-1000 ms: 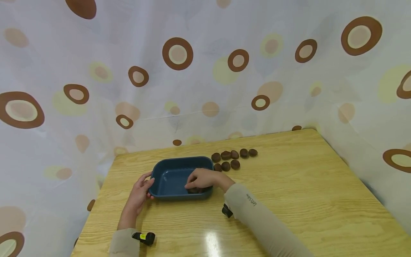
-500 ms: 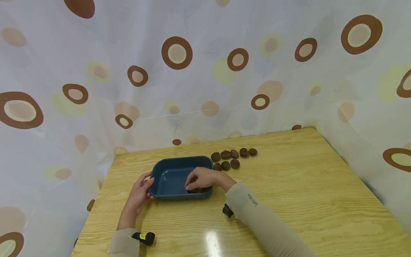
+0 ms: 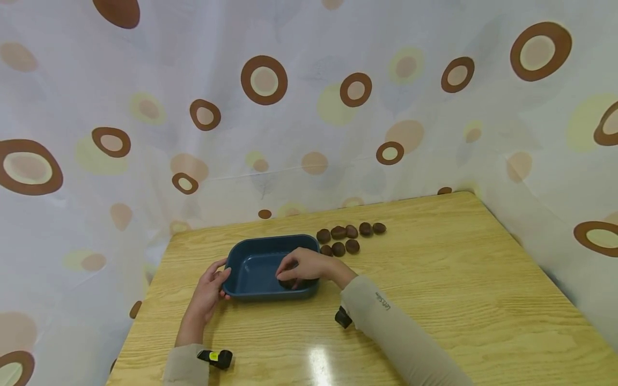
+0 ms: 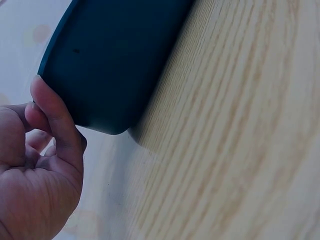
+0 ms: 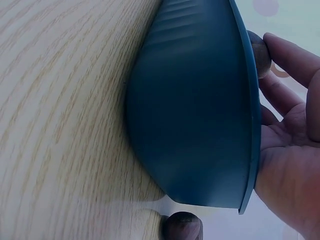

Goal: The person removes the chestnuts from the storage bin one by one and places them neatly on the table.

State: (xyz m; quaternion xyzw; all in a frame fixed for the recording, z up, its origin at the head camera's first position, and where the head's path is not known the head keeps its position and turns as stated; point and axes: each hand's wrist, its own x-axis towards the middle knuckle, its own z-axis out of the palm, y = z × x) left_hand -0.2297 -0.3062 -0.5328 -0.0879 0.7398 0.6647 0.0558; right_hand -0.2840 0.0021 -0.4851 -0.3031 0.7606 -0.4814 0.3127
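Note:
A dark blue rectangular basin point(image 3: 256, 295) rests on the table. My left hand point(image 3: 209, 292) grips its left end; in the left wrist view the thumb point(image 4: 52, 107) lies against the basin's wall point(image 4: 115, 60). My right hand point(image 3: 309, 266) reaches over the basin's right end and pinches a dark brown chestnut point(image 5: 260, 54), seen just past the rim in the right wrist view. In the head view this chestnut point(image 3: 286, 284) shows partly under the fingers. Whether others lie beneath the right hand is hidden.
Several chestnuts point(image 3: 352, 246) lie in two rows on the wooden table point(image 3: 434, 279), right of the basin. One chestnut point(image 5: 182, 226) appears close to the basin's end. A patterned curtain point(image 3: 309, 107) hangs behind the table. Small black cameras point(image 3: 219, 358) sit at both wrists.
My right hand has risen slightly, and the chestnut under its fingers has come a little more into sight. The left hand keeps its grip on the basin, which stays put.

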